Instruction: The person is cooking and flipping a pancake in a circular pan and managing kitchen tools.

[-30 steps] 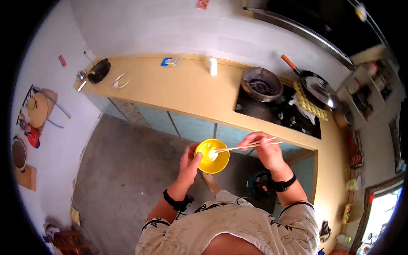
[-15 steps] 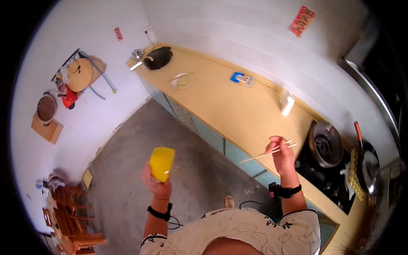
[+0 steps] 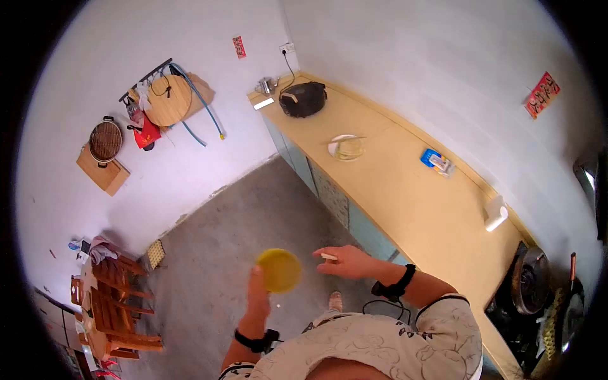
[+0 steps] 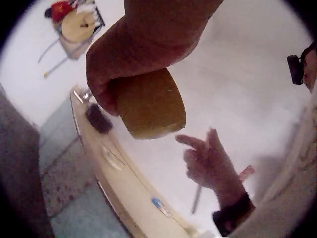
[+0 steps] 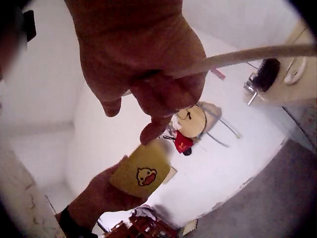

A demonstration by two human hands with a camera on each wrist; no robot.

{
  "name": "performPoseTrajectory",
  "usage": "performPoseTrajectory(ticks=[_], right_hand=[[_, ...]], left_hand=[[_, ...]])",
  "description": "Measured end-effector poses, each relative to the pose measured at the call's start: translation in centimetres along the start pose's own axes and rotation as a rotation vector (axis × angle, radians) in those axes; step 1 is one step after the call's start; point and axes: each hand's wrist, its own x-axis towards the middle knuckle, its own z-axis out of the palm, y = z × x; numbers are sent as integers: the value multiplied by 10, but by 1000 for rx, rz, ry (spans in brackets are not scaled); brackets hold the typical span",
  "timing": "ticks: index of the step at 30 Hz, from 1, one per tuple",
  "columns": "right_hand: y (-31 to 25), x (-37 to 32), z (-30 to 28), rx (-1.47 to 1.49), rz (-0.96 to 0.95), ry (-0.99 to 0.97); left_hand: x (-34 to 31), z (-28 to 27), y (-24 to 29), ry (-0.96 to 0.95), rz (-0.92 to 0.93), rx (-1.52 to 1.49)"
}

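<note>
My left hand (image 3: 256, 296) grips a yellow bowl (image 3: 278, 270), which looks round and slightly blurred in the head view. The right wrist view shows a cartoon duck face printed on the bowl's side (image 5: 130, 171); its inside is hidden from me. Just to the right of the bowl, my right hand (image 3: 347, 261) holds chopsticks (image 5: 247, 55) tucked in its curled fingers. Its index finger and thumb stick out toward the bowl in the left wrist view. Only a short pale end of the chopsticks shows in the head view.
A long counter (image 3: 405, 202) runs along the right, bearing a plate (image 3: 337, 151), a black appliance (image 3: 303, 99), a blue packet (image 3: 437, 162) and a white bottle (image 3: 496, 214). A stove with a pan (image 3: 531, 282) stands at its near end. Wooden chairs (image 3: 120, 310) are lower left.
The head view has swung left. The chopsticks came out of the bowl, which moved away and tilted; now the right hand is back near it, turned over with the chopsticks mostly hidden from above.
</note>
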Motion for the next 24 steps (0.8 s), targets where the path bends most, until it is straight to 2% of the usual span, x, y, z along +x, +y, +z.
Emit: performPoseTrajectory(ticks=[2, 3, 5, 6, 8, 9, 10, 11, 12, 14, 15, 16, 17, 18, 19, 21, 22, 23, 24], right_hand=[[5, 36, 9, -11, -5, 27], [7, 51, 9, -22, -6, 54], [11, 72, 1, -102, 61, 74], [14, 79, -4, -175, 123, 88], [29, 88, -10, -178, 175, 120], [42, 92, -14, -180, 207, 156], [73, 99, -20, -178, 215, 156], [118, 105, -25, -494, -82, 239], [144, 108, -30, -803, -386, 313], [136, 111, -53, 211, 660, 438], [199, 107, -54, -263, 449, 457], [228, 106, -60, -319, 472, 567], [227, 114, -79, -139, 777, 589], [248, 113, -81, -191, 832, 775], [209, 116, -97, -5, 933, 857], [296, 107, -102, -413, 882, 764], [311, 114, -112, -413, 898, 784], [323, 121, -119, -170, 1021, 935], [330, 129, -123, 87, 1130, 1080]], left_hand=[[24, 8, -13, -31, -145, 1], [36, 9, -12, -38, -146, -5], [63, 13, -10, -191, -229, 38], [76, 19, -4, -200, -238, 28], [96, 26, 8, -348, -297, 115], [107, 23, 2, -352, -305, 113], [121, 19, -8, -436, -248, 161], [133, 15, -15, -518, -190, 207], [142, 13, -13, -521, -200, 202], [161, 13, -7, -469, -84, 327], [171, 11, -2, -487, -102, 323], [184, 5, 6, -483, -187, 240], [197, -4, 11, -476, -272, 163], [209, -13, 15, -497, -290, 170], [222, -21, 17, -468, -265, 216], [247, -38, 19, -466, -247, 266], [261, -48, 18, -360, -235, 218], [274, -59, 18, -252, -229, 175], [286, -67, 21, -273, -230, 184]])
